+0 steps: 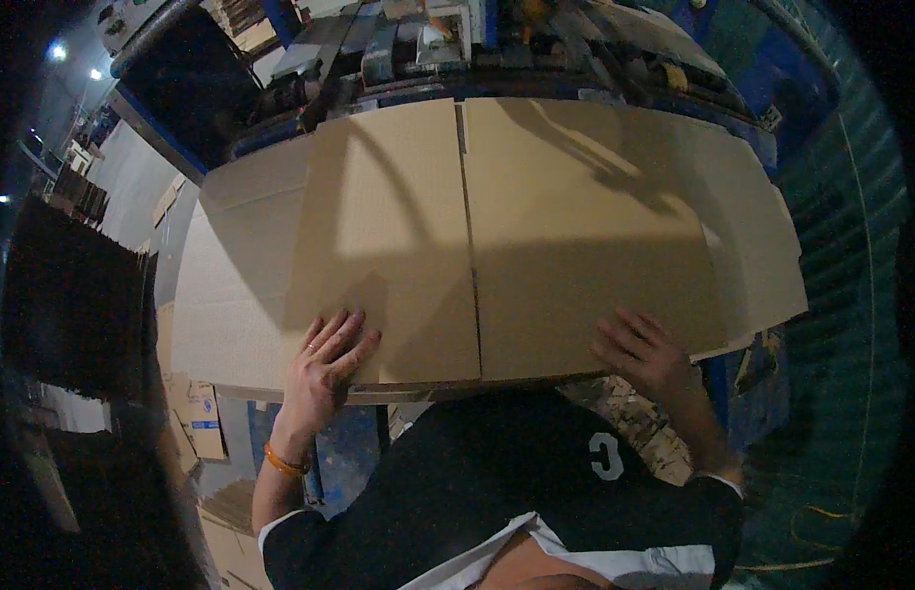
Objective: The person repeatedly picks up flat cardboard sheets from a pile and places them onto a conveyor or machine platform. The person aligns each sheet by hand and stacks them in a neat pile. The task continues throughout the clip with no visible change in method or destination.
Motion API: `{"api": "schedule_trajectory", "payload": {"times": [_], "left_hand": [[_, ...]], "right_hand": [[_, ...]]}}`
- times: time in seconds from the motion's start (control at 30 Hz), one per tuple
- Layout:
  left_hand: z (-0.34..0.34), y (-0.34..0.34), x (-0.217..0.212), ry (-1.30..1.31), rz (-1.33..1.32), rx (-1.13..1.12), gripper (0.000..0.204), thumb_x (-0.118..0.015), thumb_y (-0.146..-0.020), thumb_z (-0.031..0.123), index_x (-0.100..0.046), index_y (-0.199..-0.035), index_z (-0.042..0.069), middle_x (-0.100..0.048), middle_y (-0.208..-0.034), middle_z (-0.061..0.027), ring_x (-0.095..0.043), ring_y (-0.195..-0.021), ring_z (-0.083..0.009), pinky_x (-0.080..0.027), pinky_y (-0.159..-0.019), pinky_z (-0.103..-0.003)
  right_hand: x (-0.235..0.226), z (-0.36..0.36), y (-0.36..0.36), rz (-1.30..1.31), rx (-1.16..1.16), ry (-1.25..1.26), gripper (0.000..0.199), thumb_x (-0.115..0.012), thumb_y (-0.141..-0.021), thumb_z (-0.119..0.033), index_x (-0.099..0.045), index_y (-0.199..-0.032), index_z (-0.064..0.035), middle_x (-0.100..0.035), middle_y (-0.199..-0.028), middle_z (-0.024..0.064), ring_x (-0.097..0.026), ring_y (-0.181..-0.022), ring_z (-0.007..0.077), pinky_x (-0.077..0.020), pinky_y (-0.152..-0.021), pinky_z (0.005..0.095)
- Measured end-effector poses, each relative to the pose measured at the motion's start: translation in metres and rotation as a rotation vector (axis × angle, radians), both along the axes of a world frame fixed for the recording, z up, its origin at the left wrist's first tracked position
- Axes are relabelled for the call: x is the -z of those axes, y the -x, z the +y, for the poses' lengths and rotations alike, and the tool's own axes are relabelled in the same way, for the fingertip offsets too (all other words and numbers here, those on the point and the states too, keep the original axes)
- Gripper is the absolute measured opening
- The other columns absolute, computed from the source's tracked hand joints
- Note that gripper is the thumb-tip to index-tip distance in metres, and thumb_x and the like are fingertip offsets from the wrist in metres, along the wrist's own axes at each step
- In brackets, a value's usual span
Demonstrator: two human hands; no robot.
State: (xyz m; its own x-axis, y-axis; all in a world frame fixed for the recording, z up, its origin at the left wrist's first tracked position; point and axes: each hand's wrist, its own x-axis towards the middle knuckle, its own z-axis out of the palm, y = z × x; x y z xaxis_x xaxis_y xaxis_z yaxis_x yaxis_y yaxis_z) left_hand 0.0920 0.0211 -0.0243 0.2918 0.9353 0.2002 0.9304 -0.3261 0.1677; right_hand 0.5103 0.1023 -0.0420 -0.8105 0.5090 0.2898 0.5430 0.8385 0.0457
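A folded sheet of brown corrugated cardboard (pixel 398 216) lies flat before me, its two panels meeting along a dark seam down the middle. Paler cardboard (pixel 236 285) shows under it on the left and again at the right end. My left hand (pixel 331 356) rests on the near left part of the sheet, fingers spread and pointing away from me. Over the near right part lies my right hand (pixel 639 352), slightly blurred, its fingers stretched out on the board. Neither hand grips anything. Shadows fall across both panels.
Beyond the cardboard's far edge stands a machine (pixel 408 64) with belts, rollers and a blue frame. Dark stacks (pixel 74 285) rise at the left, with loose cardboard pieces (pixel 197 418) on the floor. A green sheet-like wall (pixel 841 295) runs along the right. Scraps (pixel 644 433) lie below.
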Motion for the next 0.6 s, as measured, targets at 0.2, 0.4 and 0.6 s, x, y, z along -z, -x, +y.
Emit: {"api": "schedule_trajectory", "payload": {"times": [0.2, 0.4, 0.6], "left_hand": [[0.027, 0.009, -0.005, 0.007, 0.004, 0.059, 0.058, -0.06, -0.066, 0.001, -0.054, -0.122, 0.015, -0.046, -0.132, -0.011, -0.042, -0.122, -0.0317, -0.028, -0.104, -0.046], [0.025, 0.05, -0.017, 0.359, -0.306, 0.193, 0.05, -0.057, -0.08, 0.011, -0.047, -0.129, 0.014, -0.037, -0.139, -0.0096, -0.033, -0.129, -0.0255, -0.022, -0.108, -0.042], [0.163, 0.139, 0.029, 0.206, -0.894, -0.694, 0.038, -0.052, -0.087, 0.032, -0.06, -0.106, 0.0, -0.063, -0.101, -0.0187, -0.061, -0.093, -0.0312, -0.047, -0.08, -0.037]], "right_hand": [[0.01, 0.043, -0.008, -0.098, 0.005, 0.147, 0.051, -0.061, -0.076, -0.04, -0.053, -0.121, -0.0176, -0.044, -0.133, 0.0078, -0.036, -0.126, 0.0325, -0.029, -0.102, 0.0472], [0.016, 0.105, -0.059, 0.391, 0.47, 0.323, 0.05, -0.047, -0.087, -0.043, -0.05, -0.122, -0.0066, -0.046, -0.127, 0.0148, -0.039, -0.121, 0.0305, -0.0283, -0.102, 0.0401], [0.018, 0.223, -0.12, 0.588, 1.086, 0.594, 0.042, -0.048, -0.089, -0.036, -0.058, -0.106, 0.0017, -0.063, -0.09, 0.013, -0.059, -0.073, 0.0217, -0.0464, -0.072, 0.0351]]}}
